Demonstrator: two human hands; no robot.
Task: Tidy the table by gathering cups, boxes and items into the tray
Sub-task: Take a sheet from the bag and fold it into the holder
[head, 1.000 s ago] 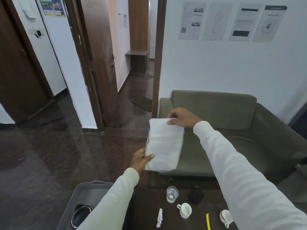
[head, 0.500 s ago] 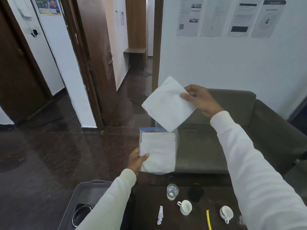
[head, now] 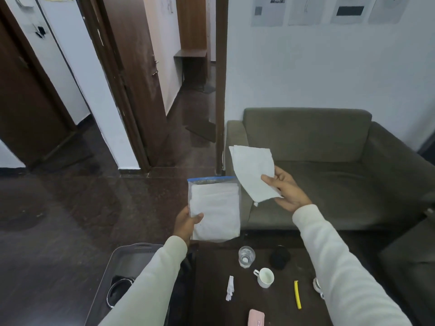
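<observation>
Your left hand (head: 188, 223) grips the napkin pack (head: 215, 208) upright; your right hand (head: 286, 192) pinches 1 loose napkin (head: 254, 175). The tray (head: 110, 267) lies down-left, nearer your left hand

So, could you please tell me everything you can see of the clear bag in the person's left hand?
The clear bag is a see-through plastic pouch with a blue strip along its top edge. It looks full of folded white napkins. It is held upright in the air, above the far edge of the dark table, pinched at its lower left side by the left hand. Nothing else touches it.
</observation>
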